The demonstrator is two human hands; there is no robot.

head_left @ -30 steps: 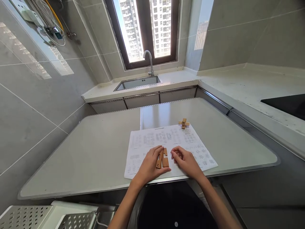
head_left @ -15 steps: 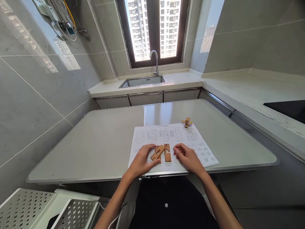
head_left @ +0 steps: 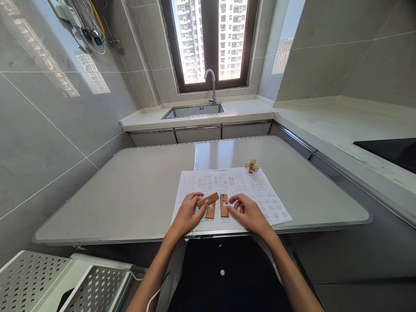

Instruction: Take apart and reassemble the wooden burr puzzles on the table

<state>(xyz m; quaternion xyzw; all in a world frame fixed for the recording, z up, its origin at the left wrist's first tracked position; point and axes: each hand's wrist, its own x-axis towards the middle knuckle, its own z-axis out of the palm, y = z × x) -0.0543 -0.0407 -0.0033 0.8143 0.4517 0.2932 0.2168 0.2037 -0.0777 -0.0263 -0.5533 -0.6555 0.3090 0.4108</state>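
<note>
My left hand (head_left: 187, 213) has its thumb and fingers closed around the left end of a slotted wooden puzzle piece (head_left: 212, 198), which lies slanted. Partly under that slanted piece is another wooden puzzle piece (head_left: 210, 212), its upper part hidden. To the right, a notched wooden puzzle piece (head_left: 224, 211) lies lengthwise on the printed sheet (head_left: 191, 180). My right hand (head_left: 249, 213) is at this notched piece's right edge, fingers curled and thumb apart from the index finger; the thumb tip seems to touch the edge.
An assembled wooden cross (head_left: 251, 166) stands by the sheet's far right corner. All this rests on a pale table (head_left: 146, 186) with rounded corners. Beyond it are a counter with a sink (head_left: 195, 111) and tap (head_left: 213, 84). A white perforated rack (head_left: 35, 277) is at lower left.
The slanted slotted piece has turned to lie flatter and shifted up and left with my left hand. My right hand has come closer to the notched piece. The view has shifted slightly.
</note>
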